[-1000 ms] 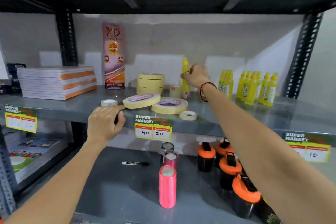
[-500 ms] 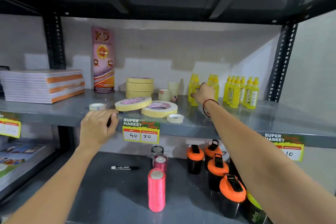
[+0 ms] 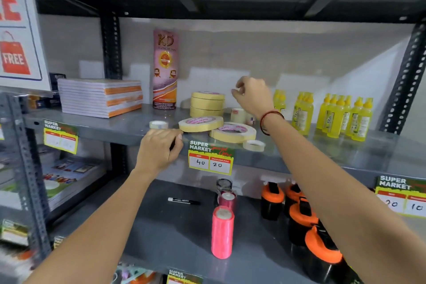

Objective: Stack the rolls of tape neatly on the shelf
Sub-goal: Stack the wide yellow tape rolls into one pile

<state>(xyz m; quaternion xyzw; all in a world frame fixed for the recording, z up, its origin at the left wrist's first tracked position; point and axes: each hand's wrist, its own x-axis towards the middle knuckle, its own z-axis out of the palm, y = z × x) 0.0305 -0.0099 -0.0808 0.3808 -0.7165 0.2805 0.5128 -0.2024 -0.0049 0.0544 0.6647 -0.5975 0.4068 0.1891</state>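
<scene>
I am looking at a grey metal shelf from a head-worn camera, both bare arms reaching forward. My left hand rests on the shelf's front edge, fingers curled over it and holding nothing I can see. My right hand hangs in the air above the shelf, fingers loosely bent and apart, empty, with a red thread bracelet on the wrist.

The tape is in the middle of the shelf. A neat stack of cream tape rolls stands toward the back, just left of my right hand. In front of it lie two loose wide rolls: one tilted roll, propped on the edge of a flat roll to its right. A small narrow roll lies just behind my left hand, another small roll sits near the front edge, and a small pale roll stands below my right wrist.

A tall pink tube stands left of the stack, notebooks farther left, yellow bottles to the right.
</scene>
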